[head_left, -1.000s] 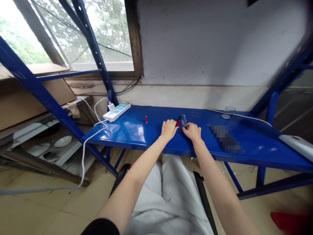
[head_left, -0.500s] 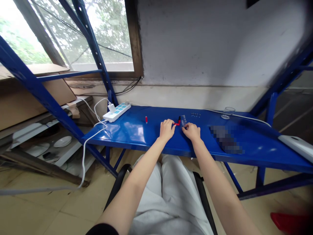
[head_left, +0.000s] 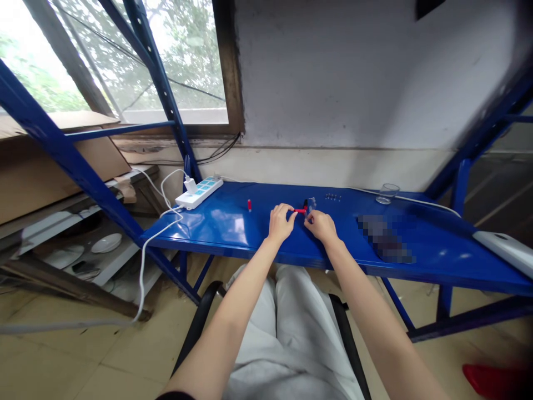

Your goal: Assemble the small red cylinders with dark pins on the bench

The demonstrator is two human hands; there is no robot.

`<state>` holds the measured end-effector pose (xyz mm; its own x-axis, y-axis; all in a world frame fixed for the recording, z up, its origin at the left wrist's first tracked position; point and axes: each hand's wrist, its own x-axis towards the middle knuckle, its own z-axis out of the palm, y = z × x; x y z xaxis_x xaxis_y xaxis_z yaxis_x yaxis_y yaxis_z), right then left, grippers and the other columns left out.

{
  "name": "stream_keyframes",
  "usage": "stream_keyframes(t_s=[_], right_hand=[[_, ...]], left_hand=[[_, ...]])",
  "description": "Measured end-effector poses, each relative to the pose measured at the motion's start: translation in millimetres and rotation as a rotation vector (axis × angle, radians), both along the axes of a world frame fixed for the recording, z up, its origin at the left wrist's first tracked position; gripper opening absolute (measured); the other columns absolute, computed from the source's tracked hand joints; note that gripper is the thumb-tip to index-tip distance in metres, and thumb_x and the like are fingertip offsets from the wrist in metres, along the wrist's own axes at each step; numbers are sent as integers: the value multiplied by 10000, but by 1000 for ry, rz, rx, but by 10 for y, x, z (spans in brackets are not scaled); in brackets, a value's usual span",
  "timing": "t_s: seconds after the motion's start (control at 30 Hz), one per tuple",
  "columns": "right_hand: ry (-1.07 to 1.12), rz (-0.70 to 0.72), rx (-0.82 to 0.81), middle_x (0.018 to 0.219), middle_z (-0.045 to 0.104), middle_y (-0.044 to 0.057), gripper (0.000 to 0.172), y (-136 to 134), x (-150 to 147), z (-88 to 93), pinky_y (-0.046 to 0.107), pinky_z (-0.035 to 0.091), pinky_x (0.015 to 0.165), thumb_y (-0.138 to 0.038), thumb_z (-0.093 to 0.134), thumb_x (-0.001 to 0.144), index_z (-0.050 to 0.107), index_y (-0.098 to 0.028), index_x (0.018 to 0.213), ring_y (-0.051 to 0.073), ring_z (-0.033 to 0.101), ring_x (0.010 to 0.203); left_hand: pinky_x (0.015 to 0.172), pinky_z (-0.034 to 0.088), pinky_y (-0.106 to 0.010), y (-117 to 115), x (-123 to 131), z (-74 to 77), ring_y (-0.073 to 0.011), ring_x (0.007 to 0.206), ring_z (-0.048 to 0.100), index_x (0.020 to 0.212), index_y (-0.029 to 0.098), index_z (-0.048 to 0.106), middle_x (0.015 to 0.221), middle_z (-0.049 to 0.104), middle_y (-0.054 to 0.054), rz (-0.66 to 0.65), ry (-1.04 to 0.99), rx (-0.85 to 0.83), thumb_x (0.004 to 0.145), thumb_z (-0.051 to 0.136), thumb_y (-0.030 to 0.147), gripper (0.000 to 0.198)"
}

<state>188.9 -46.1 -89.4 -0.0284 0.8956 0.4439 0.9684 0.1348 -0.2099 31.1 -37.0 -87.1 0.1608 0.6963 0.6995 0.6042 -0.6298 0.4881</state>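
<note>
Left hand point(head_left: 281, 220) had the red piece point(head_left: 300, 211) pinched in its fingertips over the desk point(head_left: 270, 194), right hand point(head_left: 322, 225) was curled right by the clear parts point(head_left: 312, 204), couldn't tell if gripping. Stuff that tiny called for a light pinch and steady wrists imo

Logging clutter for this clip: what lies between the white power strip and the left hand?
In the head view, one small red item sits between the white power strip and the left hand.

Left hand point(head_left: 280, 223) and right hand point(head_left: 322, 225) shifted leftward, red piece point(head_left: 299, 210) turned sideways
</note>
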Motion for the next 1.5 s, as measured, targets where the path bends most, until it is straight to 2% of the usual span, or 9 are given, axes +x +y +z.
stream_keyframes(t_s=[0.23,0.37,0.53,0.77,0.93,1.13,1.33,1.5], right_hand=[[-50,18,12,717,609,41,73,4,-12,-12,266,298,618,-225,478,739,526,-190,697,161,540,678],[-50,15,-2,707,602,41,68,-2,-26,-7,265,288,601,-223,475,732,512,-190,685,157,529,661],[3,16,37,679,580,28,80,0,-23,-17,256,267,561,-244,474,722,485,-193,661,145,507,622],[76,11,54,647,553,17,88,15,-2,-59,250,256,529,-266,486,703,477,-197,650,133,478,577],[154,24,86,651,551,17,104,39,19,-96,243,250,512,-287,496,701,473,-197,653,126,462,558],[193,76,114,640,543,14,130,52,29,-109,239,254,508,-304,498,710,471,-196,644,119,451,545],[117,156,145,641,555,23,136,19,3,-66,242,271,543,-297,489,737,486,-192,652,128,472,572],[46,188,158,633,554,28,128,3,-7,-39,249,282,566,-264,476,744,490,-190,640,138,483,592]], left_hand=[[815,396,-315,12,-14,-11,-174,900,530,901,181,563,945,611,-61,31,14,-9,868,431,300,182],[842,388,-313,-15,-10,3,-176,954,521,1056,187,557,1022,609,-70,11,75,23,900,350,292,280],[835,392,-319,-58,21,18,-187,963,507,1294,198,404,1051,600,-73,-28,231,49,912,284,276,408],[844,392,-320,-102,35,40,-182,925,497,1365,212,303,1001,589,-67,-50,376,67,907,265,245,461],[840,395,-316,-103,44,17,-177,928,496,1318,225,391,1017,587,-63,-83,425,59,899,273,213,435],[841,394,-311,-98,52,7,-174,935,505,1290,211,417,1029,600,-56,-87,421,63,913,269,246,407],[841,389,-314,-92,80,23,-174,939,522,1107,170,529,1008,614,-76,-59,373,65,923,271,338,359],[808,388,-299,-30,42,103,-162,909,519,994,176,556,985,622,-54,-123,414,59,919,293,300,301]])
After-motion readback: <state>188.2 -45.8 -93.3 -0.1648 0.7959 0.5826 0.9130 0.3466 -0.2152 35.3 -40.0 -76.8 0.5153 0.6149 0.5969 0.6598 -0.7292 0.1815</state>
